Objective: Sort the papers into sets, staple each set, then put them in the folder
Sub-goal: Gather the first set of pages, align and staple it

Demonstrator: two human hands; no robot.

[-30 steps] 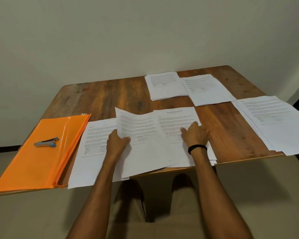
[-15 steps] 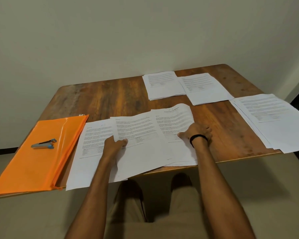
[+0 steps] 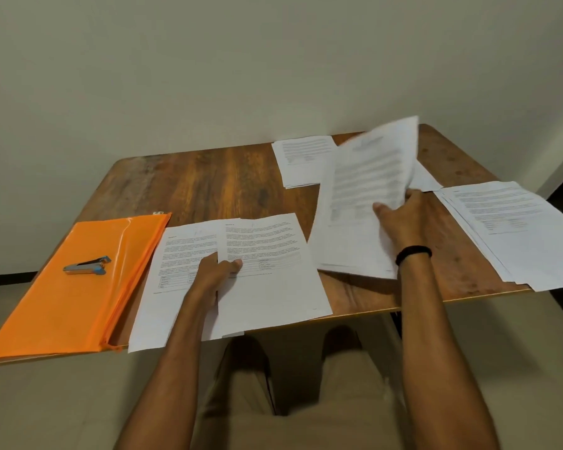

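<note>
My left hand (image 3: pixel 212 273) pinches the left edge of a printed sheet (image 3: pixel 270 271) at the table's front, which overlaps another sheet (image 3: pixel 176 254) lying to its left. My right hand (image 3: pixel 400 222) grips a blurred stack of papers (image 3: pixel 361 196) and holds it raised and tilted over the table's middle right. An orange folder (image 3: pixel 62 303) lies at the front left with a grey and blue stapler (image 3: pixel 87 265) on top. Further paper piles sit at the back (image 3: pixel 301 160) and along the right edge (image 3: pixel 517 228).
The wooden table (image 3: pixel 208 183) stands against a plain wall. The folder and the front sheets overhang its near edge. Part of another paper pile (image 3: pixel 424 180) shows behind the raised stack. My knees are below the front edge.
My right hand has lifted the stack from the front middle and swung it up toward the back right. My left hand has laid its sheet down flatter at the front.
</note>
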